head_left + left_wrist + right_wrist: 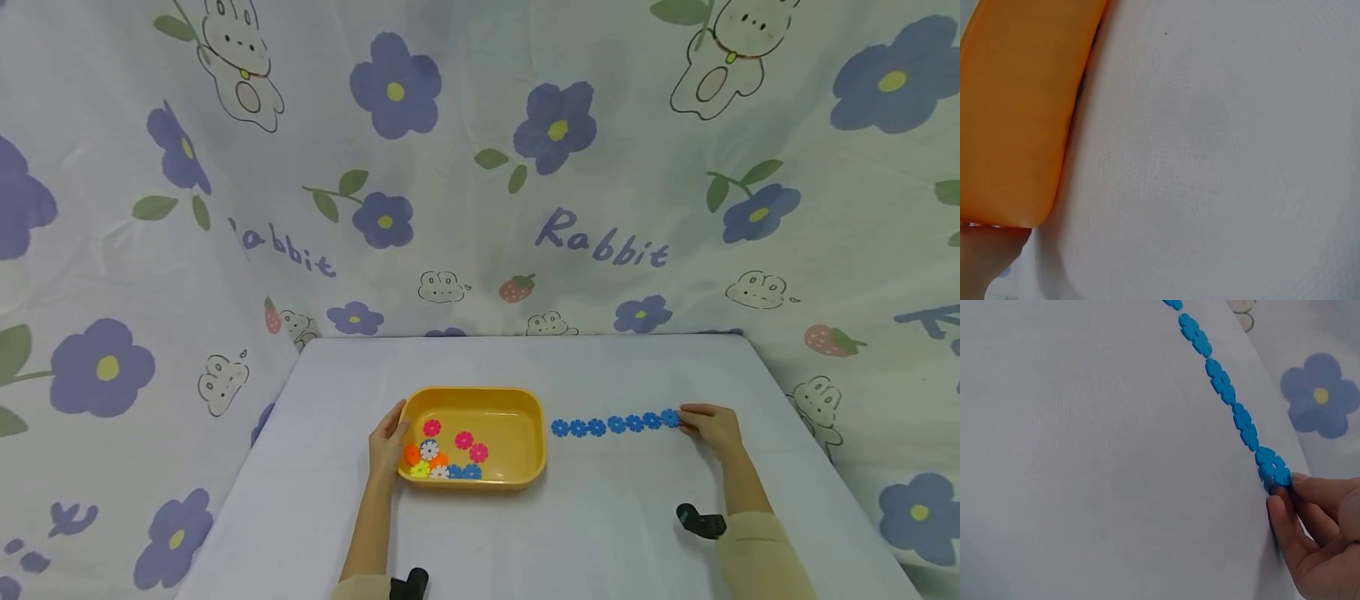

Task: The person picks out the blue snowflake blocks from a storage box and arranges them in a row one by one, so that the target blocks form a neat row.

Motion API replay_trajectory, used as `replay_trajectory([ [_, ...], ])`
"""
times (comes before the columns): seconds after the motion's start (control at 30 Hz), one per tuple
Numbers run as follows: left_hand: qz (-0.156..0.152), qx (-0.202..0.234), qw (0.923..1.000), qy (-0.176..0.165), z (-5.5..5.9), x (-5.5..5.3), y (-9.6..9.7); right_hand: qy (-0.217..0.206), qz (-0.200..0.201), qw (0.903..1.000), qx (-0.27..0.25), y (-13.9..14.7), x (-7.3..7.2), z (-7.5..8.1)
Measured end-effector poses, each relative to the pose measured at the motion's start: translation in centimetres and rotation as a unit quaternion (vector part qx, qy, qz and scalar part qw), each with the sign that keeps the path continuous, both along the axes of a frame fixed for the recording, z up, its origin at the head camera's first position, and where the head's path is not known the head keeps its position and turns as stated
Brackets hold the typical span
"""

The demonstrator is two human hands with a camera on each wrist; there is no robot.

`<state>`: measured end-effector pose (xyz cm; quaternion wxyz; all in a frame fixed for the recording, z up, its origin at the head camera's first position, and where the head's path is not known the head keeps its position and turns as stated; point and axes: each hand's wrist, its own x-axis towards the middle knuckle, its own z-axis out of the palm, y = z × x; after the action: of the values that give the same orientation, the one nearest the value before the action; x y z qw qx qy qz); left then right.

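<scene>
A yellow plastic tray (517, 417) stands left of centre on the table in the head view. My left hand (387, 442) grips its left edge; in the left wrist view, part of that hand (988, 256) shows under the orange-looking tray wall (1019, 112). Inside lie pink (464, 440), orange, yellow, white and blue (471, 472) flower-shaped discs. To the tray's right, several blue flower-shaped discs (616, 425) form a row. My right hand (712, 427) pinches the rightmost blue disc (1274, 466) between thumb and fingers.
A white cloth (600, 533) covers the table. Behind and beside it hangs a curtain (465, 183) printed with flowers and rabbits. A black wrist device (700, 522) sits by the right forearm, another (409, 585) by the left.
</scene>
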<state>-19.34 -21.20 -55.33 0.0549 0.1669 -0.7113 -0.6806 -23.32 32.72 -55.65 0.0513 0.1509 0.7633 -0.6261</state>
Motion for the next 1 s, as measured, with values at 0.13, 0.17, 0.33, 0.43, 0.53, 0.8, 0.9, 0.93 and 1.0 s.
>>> replay_trajectory([
  [0.13, -0.002, -0.004, 1.0000, 0.005, 0.0, 0.0, 0.0, 0.003, -0.002, 0.9995, 0.030, -0.3, 0.2, 0.4],
  [0.17, -0.003, -0.005, 1.0000, 0.006, 0.0, 0.1, 0.1, 0.006, -0.003, 0.9990, 0.044, -0.4, 0.2, 0.5],
  [0.33, -0.006, -0.005, 0.9999, 0.012, 0.0, 0.1, 0.1, 0.010, -0.013, 0.9962, 0.085, -0.6, 0.7, 1.2],
  [0.43, -0.004, -0.004, 0.9999, 0.011, 0.0, 0.1, 0.1, 0.008, -0.014, 0.9979, 0.062, -0.6, 1.1, 1.3],
  [0.53, -0.002, -0.002, 0.9999, 0.012, 0.0, 0.1, 0.1, 0.004, -0.021, 0.9996, 0.020, -0.5, 1.4, 1.2],
  [0.8, -0.004, -0.002, 0.9999, 0.011, 0.0, 0.1, 0.1, 0.007, -0.035, 0.9776, -0.207, -0.7, 2.3, 2.0],
  [0.9, -0.006, -0.002, 0.9999, 0.011, -0.1, 0.1, 0.0, 0.015, -0.022, 0.9579, -0.286, -2.1, 2.6, 2.7],
  [0.93, -0.006, -0.002, 0.9999, 0.011, -0.1, 0.1, 0.0, 0.017, -0.013, 0.9536, -0.300, -2.8, 2.8, 2.9],
  [1.0, -0.004, 0.000, 1.0000, 0.008, -0.2, 0.1, -0.1, 0.021, 0.002, 0.9496, -0.313, -4.3, 3.0, 3.2],
])
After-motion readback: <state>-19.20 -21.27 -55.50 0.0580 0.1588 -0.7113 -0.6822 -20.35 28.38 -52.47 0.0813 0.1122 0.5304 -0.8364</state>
